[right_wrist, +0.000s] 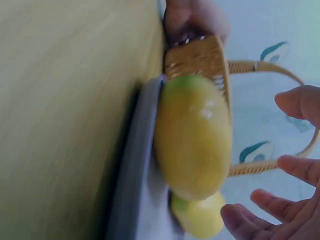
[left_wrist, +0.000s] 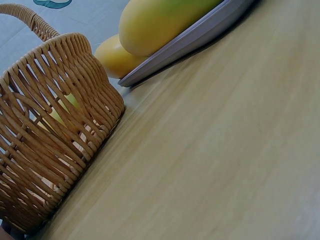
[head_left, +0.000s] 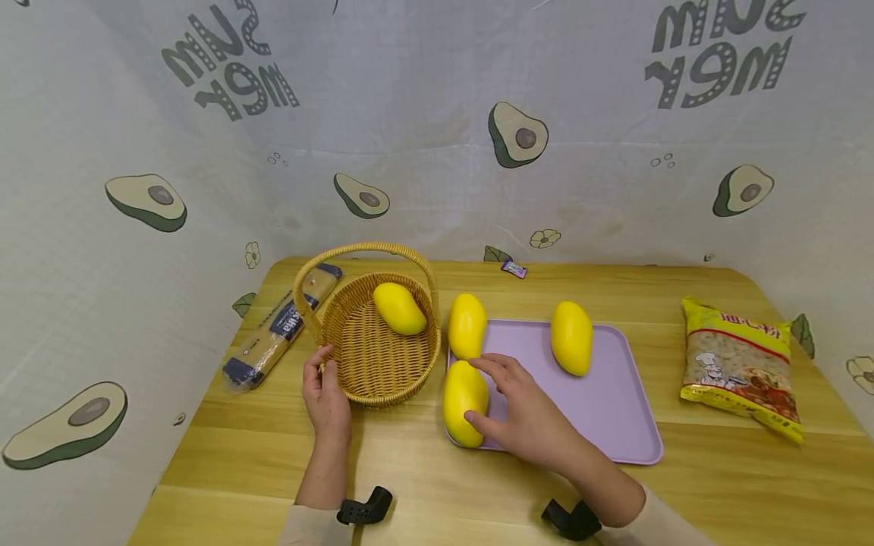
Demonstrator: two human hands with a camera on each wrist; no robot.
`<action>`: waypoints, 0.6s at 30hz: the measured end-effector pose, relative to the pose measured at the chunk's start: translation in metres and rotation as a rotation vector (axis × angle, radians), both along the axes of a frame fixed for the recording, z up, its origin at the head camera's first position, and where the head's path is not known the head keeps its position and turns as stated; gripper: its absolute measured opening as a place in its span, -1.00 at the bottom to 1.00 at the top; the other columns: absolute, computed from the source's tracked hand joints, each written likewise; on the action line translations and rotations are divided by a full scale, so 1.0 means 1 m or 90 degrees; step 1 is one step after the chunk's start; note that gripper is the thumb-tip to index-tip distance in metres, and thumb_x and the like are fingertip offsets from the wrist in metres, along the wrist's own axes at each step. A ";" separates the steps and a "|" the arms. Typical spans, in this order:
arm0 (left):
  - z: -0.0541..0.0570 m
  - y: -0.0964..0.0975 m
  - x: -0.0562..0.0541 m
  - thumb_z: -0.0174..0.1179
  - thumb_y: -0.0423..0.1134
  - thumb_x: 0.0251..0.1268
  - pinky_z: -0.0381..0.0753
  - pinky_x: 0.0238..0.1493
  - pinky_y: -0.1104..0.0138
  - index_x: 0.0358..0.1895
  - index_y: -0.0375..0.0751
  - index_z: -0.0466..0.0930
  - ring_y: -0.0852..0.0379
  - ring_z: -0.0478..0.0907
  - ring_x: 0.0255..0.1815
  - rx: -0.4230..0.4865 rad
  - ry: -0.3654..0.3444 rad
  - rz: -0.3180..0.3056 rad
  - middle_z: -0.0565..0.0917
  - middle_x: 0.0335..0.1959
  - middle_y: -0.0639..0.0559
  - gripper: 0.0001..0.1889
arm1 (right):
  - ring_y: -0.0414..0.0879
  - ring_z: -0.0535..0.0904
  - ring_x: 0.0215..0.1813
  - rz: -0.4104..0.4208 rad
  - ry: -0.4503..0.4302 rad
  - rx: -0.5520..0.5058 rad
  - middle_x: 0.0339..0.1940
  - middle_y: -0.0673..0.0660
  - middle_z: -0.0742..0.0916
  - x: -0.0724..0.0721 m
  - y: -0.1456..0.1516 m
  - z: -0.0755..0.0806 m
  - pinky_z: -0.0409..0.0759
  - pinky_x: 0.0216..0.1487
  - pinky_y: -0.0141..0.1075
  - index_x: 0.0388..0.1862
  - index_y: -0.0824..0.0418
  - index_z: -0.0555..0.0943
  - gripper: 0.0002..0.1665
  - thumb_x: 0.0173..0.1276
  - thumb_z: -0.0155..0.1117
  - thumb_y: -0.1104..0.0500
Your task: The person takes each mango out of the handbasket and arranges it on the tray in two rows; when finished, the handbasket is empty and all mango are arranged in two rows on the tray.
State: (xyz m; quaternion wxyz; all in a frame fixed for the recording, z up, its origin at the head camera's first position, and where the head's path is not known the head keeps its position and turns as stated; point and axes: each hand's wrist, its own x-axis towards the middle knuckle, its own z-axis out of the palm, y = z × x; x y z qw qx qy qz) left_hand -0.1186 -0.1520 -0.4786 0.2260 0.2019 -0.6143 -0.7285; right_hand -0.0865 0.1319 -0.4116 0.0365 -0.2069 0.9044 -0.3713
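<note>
A round wicker basket (head_left: 382, 371) with a tall arched handle has one yellow mango (head_left: 399, 309) in it. At its left rim my left hand (head_left: 328, 398) touches the wicker with fingertips and thumb. My right hand (head_left: 529, 413) hovers over the left side of a lilac tray (head_left: 614, 409), fingers and thumb spread beside the near mango (head_left: 464, 402). In the right wrist view a gap shows between those fingers (right_wrist: 295, 205) and the mango (right_wrist: 192, 137). Behind it another mango (head_left: 467, 326) lies at the tray's far left corner, and a third mango (head_left: 572, 338) rests farther right.
A long blue-and-tan packet (head_left: 280, 326) lies left of the basket, partly behind it. On the right is a yellow printed food bag (head_left: 740, 368). A small purple wrapper (head_left: 514, 269) sits at the table's back edge, before an avocado-print curtain (head_left: 437, 114).
</note>
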 end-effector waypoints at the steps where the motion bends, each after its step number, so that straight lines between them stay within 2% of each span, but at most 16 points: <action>1: 0.000 0.000 0.000 -0.11 -0.34 0.58 0.18 0.50 0.26 0.21 -0.30 0.48 0.10 0.15 0.57 -0.001 0.000 -0.001 0.42 0.39 -0.02 -0.70 | 0.12 0.52 0.36 0.006 0.019 0.002 0.47 0.20 0.46 0.004 -0.002 0.003 0.61 0.26 0.04 0.47 0.09 0.41 -0.15 0.23 0.55 0.03; 5: 0.002 0.000 0.002 -0.10 -0.32 0.58 0.06 0.62 0.09 0.21 -0.25 0.49 0.03 0.09 0.62 -0.006 -0.006 -0.005 0.39 0.44 -0.06 -0.71 | 0.10 0.46 0.44 0.058 0.060 -0.006 0.46 0.16 0.47 0.018 -0.014 0.010 0.55 0.32 0.11 0.44 0.02 0.45 -0.20 0.24 0.54 0.01; 11: 0.004 -0.001 0.003 -0.09 -0.32 0.57 0.08 0.60 0.05 0.21 -0.23 0.50 0.03 0.09 0.63 -0.006 -0.011 -0.007 0.39 0.47 -0.07 -0.71 | -0.02 0.49 0.42 0.122 0.025 -0.002 0.47 0.04 0.47 0.030 -0.042 0.009 0.57 0.32 0.04 0.44 -0.08 0.44 -0.27 0.32 0.47 -0.04; 15: 0.004 0.000 0.002 -0.09 -0.32 0.57 0.12 0.58 0.11 0.22 -0.27 0.49 0.05 0.11 0.61 -0.007 -0.013 -0.003 0.39 0.45 -0.07 -0.70 | -0.07 0.49 0.41 0.127 -0.005 -0.018 0.45 0.04 0.49 0.030 -0.062 0.009 0.56 0.34 0.03 0.43 -0.04 0.46 -0.30 0.34 0.44 -0.05; 18: 0.004 0.000 0.002 -0.10 -0.32 0.58 0.21 0.50 0.21 0.22 -0.27 0.49 0.05 0.14 0.59 -0.008 -0.011 -0.004 0.40 0.44 -0.08 -0.69 | -0.10 0.49 0.41 0.107 -0.008 -0.039 0.41 0.01 0.52 0.027 -0.079 0.010 0.54 0.37 0.01 0.41 -0.04 0.48 -0.34 0.35 0.42 -0.04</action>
